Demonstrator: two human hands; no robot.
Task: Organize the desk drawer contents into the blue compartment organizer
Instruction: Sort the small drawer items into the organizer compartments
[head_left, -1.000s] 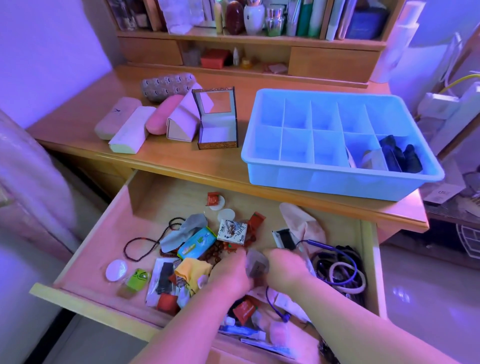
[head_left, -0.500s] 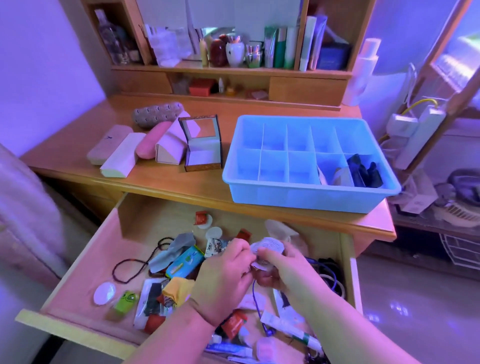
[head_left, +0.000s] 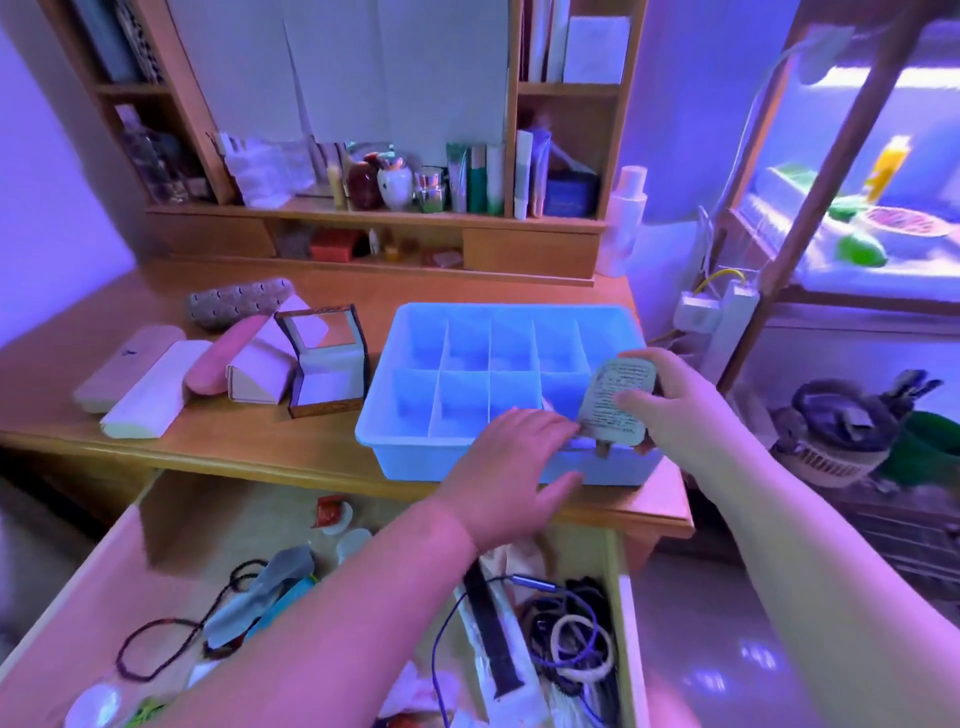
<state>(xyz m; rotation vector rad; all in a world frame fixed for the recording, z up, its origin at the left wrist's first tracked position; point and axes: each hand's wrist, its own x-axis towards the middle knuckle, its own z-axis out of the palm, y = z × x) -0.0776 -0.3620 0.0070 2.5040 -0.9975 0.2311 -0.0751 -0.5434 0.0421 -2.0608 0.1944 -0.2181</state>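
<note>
We see right hand (head_left: 670, 400) gripping printed sachet (head_left: 615, 402) over blue organizer (head_left: 415, 439) near-right compartment; left hand (head_left: 511, 457) spread, fingers relaxed, at organizer's front rim; drawer (head_left: 171, 525) open below counter (head_left: 249, 452).

blue compartment organizer (head_left: 415, 447) on desk, open drawer (head_left: 171, 525) below

printed lines on flat packet (head_left: 615, 402), too blurred to read
</note>
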